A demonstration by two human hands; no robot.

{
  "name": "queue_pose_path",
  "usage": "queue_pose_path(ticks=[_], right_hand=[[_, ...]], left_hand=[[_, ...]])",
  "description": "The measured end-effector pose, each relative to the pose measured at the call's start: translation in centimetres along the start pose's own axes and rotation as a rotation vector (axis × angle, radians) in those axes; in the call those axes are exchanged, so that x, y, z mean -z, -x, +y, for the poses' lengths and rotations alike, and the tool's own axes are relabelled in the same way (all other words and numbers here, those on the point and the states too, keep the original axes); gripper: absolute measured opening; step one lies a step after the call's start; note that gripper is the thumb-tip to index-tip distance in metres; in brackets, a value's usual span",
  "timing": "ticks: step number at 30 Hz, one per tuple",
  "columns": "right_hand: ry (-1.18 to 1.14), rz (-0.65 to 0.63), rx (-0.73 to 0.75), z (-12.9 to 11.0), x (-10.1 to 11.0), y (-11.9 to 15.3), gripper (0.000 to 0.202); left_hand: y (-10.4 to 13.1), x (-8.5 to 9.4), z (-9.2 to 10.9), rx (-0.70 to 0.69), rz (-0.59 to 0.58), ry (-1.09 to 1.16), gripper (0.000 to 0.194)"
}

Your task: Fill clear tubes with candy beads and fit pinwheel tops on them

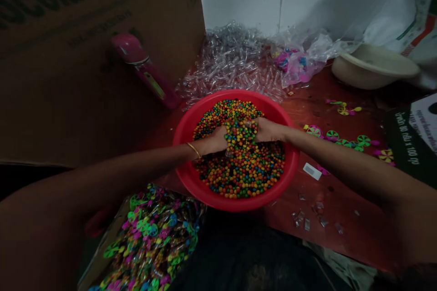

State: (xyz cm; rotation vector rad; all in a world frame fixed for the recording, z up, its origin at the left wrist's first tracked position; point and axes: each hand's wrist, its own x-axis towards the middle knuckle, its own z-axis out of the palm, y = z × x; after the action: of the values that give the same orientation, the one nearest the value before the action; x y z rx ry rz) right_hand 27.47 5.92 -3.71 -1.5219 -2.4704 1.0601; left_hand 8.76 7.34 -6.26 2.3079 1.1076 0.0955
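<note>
A red plastic basin [289,170] holds a deep layer of small round candies [239,177] in yellow, orange, green, blue and dark colours. My left hand [216,140], with a gold bracelet at the wrist, reaches in from the left side. From the right comes my right hand [266,130]. Both hands are cupped facing each other, with a heap of candies held between them above the rest. The fingertips are mostly buried under the candies.
Behind the basin lies a pile of clear plastic tubes [235,57]. A pink flashlight [146,70] leans by a large cardboard box [85,77]. A beige bowl [373,68] and green toy wheels [332,135] are at right. A box of filled toys [153,241] stands front left.
</note>
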Motion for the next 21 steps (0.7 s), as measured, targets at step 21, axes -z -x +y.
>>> queue_pose_path(ticks=[21], right_hand=[[0.591, -0.192, -0.021, -1.3, -1.0, 0.3, 0.022]], left_hand=[[0.9, 0.3, -0.3, -0.013, -0.193, -0.213, 0.006]])
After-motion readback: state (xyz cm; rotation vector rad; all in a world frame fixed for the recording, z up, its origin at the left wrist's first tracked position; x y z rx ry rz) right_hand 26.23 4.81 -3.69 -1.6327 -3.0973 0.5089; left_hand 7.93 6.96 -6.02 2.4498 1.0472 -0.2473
